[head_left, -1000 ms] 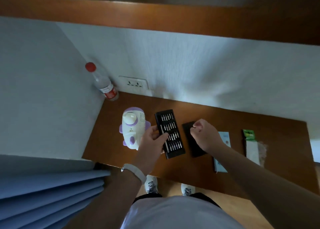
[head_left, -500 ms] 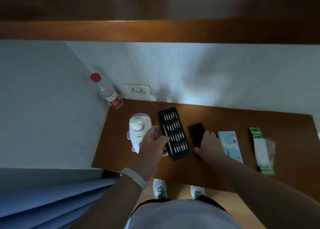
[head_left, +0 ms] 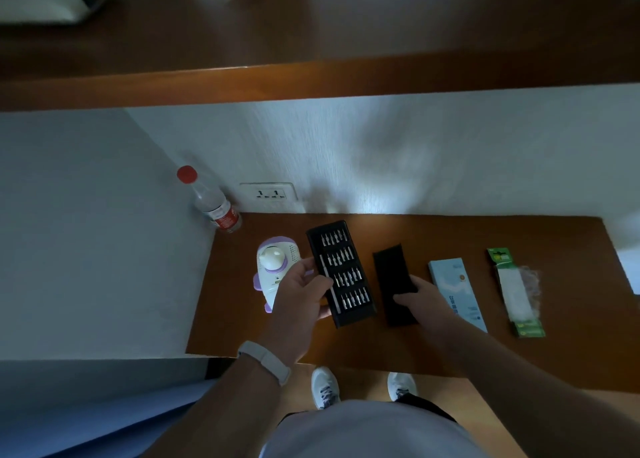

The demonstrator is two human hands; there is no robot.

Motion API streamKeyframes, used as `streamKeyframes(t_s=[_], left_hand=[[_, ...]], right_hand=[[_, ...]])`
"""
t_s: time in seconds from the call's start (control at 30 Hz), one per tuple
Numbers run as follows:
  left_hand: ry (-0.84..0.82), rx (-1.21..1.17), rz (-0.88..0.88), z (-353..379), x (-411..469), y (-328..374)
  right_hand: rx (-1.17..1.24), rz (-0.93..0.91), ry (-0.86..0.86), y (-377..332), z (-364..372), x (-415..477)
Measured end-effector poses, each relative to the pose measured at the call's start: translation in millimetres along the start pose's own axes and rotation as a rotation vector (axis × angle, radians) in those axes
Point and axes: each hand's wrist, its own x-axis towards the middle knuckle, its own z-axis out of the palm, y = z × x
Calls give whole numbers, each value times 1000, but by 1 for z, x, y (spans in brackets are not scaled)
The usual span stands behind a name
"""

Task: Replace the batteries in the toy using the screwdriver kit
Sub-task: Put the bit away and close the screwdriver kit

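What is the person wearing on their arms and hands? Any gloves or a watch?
No gloves: both hands are bare. The left hand has a white band around its wrist, like a watch or fitness band. The right hand and its wrist wear nothing. No sleeves show on either forearm.

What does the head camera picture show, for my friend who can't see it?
Two hands work at a wooden desk: the left hand touches an open screwdriver bit tray, and the right hand rests on its black lid. A white-and-purple toy lies left of the tray; a battery pack lies far right.
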Motion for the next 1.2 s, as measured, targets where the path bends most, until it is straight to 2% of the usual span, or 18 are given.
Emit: streamKeyframes(t_s=[0.1, 0.2, 0.33, 0.53, 0.67, 0.8, 1.2], left_hand=[[-11, -9, -4, 4, 3, 2], [-25, 1, -5, 12, 5, 4], [-67, 11, 7, 22, 8, 8], [-104, 19, 31, 38, 9, 13], [-111, -3, 32, 45, 8, 15], [-98, -21, 40, 52, 6, 18], [-89, -202, 112, 79, -10, 33]], right_hand=[[290, 26, -69, -12, -7, -19], [475, -17, -177, -22, -17, -34], [478, -95, -251, -38, -29, -54], [480, -128, -221, -54, -38, -75], [423, -116, -167, -57, -42, -83], [342, -197, -167, -59, -50, -92], [-350, -729, -41, -78, -82, -120]])
